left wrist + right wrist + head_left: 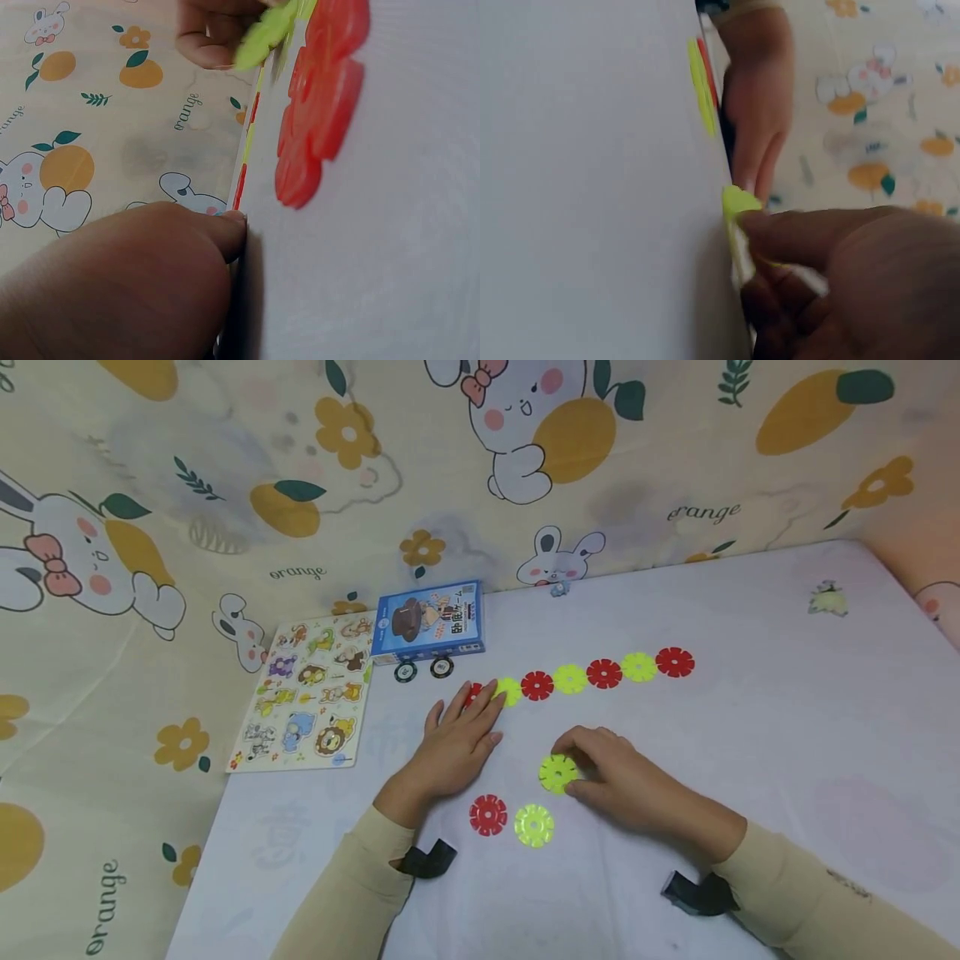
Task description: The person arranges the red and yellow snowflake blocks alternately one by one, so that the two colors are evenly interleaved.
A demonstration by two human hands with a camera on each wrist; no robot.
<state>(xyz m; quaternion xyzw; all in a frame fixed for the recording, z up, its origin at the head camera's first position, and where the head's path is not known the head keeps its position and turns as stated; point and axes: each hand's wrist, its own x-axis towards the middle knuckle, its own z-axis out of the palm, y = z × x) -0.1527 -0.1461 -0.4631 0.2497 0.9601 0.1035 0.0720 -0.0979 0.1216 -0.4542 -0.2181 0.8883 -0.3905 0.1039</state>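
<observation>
My right hand [626, 781] pinches a yellow-green notched plastic disc [557, 773] between thumb and fingers, in front of the row. In the right wrist view this disc [739, 201] is tilted up. With fingers extended, my left hand [453, 743] rests at the left end of a row of alternating red and yellow-green discs. Its fingers partly cover a red disc [472, 695] and touch the yellow-green disc [509, 692] beside it. Nearer to me lie a loose red disc [488, 815] and a loose yellow-green disc [534, 826], side by side and apart.
An animal picture board [303, 693] lies at the left, beside a blue box [427, 620]. Two small black round pieces [442, 667] are at the box's front. A small bluish figure [559, 588] is at the back edge; a pale green shape [828, 599] is far right.
</observation>
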